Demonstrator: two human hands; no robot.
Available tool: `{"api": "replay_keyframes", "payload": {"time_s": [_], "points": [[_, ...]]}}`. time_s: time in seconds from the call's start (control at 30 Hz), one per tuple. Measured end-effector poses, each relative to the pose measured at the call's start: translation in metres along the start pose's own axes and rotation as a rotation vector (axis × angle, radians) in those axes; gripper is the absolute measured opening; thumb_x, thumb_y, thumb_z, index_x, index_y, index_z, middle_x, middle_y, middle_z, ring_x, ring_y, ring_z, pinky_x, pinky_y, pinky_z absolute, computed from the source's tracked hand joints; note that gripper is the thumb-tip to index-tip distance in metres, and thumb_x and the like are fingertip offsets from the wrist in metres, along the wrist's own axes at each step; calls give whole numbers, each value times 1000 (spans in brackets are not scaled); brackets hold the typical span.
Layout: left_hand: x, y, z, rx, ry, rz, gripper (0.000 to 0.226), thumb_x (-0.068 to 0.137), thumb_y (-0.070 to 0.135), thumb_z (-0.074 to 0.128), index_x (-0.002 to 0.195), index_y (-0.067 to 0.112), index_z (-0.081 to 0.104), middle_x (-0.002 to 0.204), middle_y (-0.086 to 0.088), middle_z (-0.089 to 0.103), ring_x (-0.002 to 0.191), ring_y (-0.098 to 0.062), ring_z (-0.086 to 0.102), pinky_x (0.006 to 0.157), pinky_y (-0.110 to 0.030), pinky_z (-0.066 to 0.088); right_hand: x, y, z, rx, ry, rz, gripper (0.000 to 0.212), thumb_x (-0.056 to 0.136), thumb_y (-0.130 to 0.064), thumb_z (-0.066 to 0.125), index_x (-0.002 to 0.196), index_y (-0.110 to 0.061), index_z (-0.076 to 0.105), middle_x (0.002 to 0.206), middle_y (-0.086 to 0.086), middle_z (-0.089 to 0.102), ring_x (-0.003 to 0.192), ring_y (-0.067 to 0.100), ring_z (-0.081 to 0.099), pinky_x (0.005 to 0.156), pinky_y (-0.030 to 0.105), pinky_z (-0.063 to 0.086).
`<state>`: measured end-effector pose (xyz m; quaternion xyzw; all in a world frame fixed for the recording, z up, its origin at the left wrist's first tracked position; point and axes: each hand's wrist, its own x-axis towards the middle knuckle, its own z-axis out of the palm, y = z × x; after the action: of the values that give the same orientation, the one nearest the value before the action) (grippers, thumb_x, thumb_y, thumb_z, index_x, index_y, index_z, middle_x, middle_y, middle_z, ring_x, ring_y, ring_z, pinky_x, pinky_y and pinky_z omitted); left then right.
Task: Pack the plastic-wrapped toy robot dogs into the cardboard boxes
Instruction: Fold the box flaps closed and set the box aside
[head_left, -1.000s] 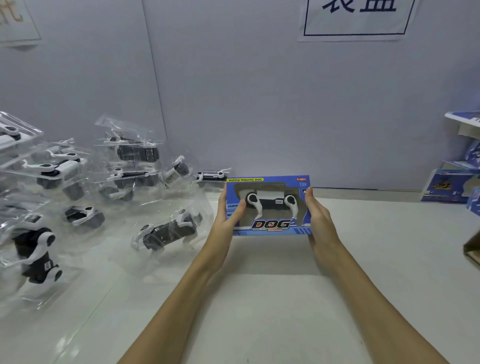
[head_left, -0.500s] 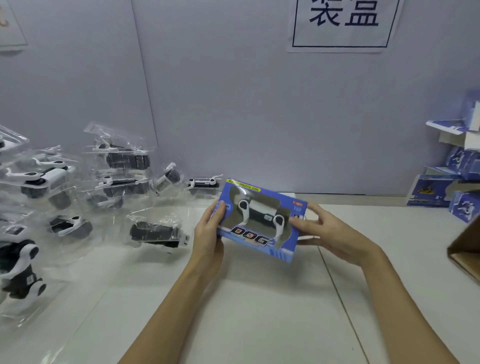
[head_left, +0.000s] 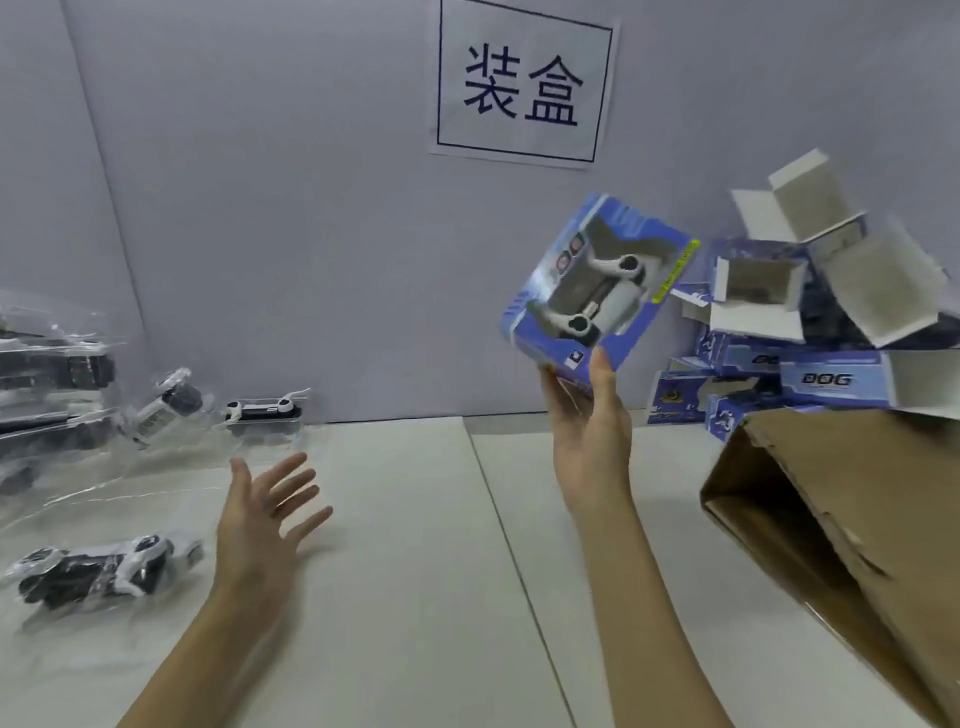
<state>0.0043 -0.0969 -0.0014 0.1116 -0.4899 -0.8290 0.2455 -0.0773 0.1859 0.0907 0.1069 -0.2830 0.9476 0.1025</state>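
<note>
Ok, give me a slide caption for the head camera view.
Right hand lifts a packed blue toy dog box toward the brown carton; left hand hovers open.

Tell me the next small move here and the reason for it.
Probably carry the filled blue box rightward to the brown carton: the right hand grips it aloft, toy inside, while the left hand hangs open near the wrapped dogs.

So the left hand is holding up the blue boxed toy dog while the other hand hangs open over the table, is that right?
Not quite: the head view shows the right hand holding up the blue boxed toy dog, gripping its lower end. The left hand is the one hanging open over the table, fingers spread and holding nothing.
</note>
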Motion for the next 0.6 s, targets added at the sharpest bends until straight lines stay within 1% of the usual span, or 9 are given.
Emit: {"api": "replay_keyframes", "payload": {"time_s": [0.07, 0.13, 0.17, 0.23, 0.33, 0.4, 0.47, 0.53, 0.6], "points": [[-1, 0, 0, 22, -22, -7, 72, 103, 67, 33, 128, 8, 67, 129, -20, 64, 120, -33, 60, 94, -50, 52, 1, -15, -4, 67, 130, -227, 48, 94, -34, 77, 129, -10, 54, 114, 7, 77, 109, 19, 74, 93, 31, 60], [-1, 0, 1, 38, -34, -16, 70, 104, 66, 33, 121, 9, 69, 126, -19, 66, 115, -34, 62, 92, -50, 52, 9, -35, -18, 105, 280, -367, 65, 89, -39, 80, 138, -18, 43, 131, 8, 70, 115, 16, 72, 97, 31, 59], [-2, 0, 1, 46, -45, -21, 70, 104, 66, 33, 119, 8, 70, 125, -19, 67, 113, -34, 63, 90, -50, 52, 16, -44, -27, 108, 312, -384, 73, 87, -43, 81, 143, -22, 39, 140, 6, 64, 121, 15, 68, 102, 32, 57], [-4, 0, 2, 61, -66, -39, 71, 103, 67, 34, 118, 7, 70, 124, -19, 69, 111, -34, 64, 90, -50, 52, 28, -57, -38, -10, 275, -345, 85, 85, -45, 80, 153, -23, 35, 153, 0, 53, 132, 12, 60, 111, 34, 51], [-6, 1, 4, 69, -97, -54, 72, 103, 66, 34, 118, 5, 70, 124, -21, 68, 111, -36, 63, 92, -51, 51, 51, -57, -51, -412, 259, -287, 77, 94, -26, 77, 157, -14, 34, 156, 1, 50, 135, 14, 57, 114, 38, 48], [-7, 2, 3, 71, -105, -56, 72, 103, 66, 34, 118, 5, 69, 124, -20, 69, 110, -37, 62, 92, -51, 52, 71, -53, -55, -667, 293, -315, 59, 99, -17, 70, 151, -12, 43, 153, 6, 52, 133, 19, 57, 112, 40, 50], [-6, 2, 1, 73, -112, -57, 72, 103, 66, 34, 118, 5, 70, 121, -18, 71, 108, -36, 64, 89, -50, 55, 96, -51, -57, -1034, 326, -383, 44, 101, -10, 62, 144, -9, 54, 152, 10, 50, 134, 27, 55, 110, 43, 49], [-3, 2, -2, 69, -104, -60, 72, 102, 67, 35, 117, 6, 70, 119, -17, 72, 106, -36, 64, 90, -50, 54, 122, -55, -57, -1443, 312, -411, 37, 100, -5, 57, 137, -3, 59, 162, 14, 34, 138, 34, 49, 104, 41, 48], [1, 1, -5, 64, -94, -62, 72, 101, 68, 36, 114, 7, 72, 118, -18, 72, 105, -37, 64, 93, -53, 50, 148, -66, -59, -1849, 269, -340, 27, 99, -7, 60, 125, 1, 64, 172, 11, 8, 136, 37, 49, 86, 37, 50]]}}
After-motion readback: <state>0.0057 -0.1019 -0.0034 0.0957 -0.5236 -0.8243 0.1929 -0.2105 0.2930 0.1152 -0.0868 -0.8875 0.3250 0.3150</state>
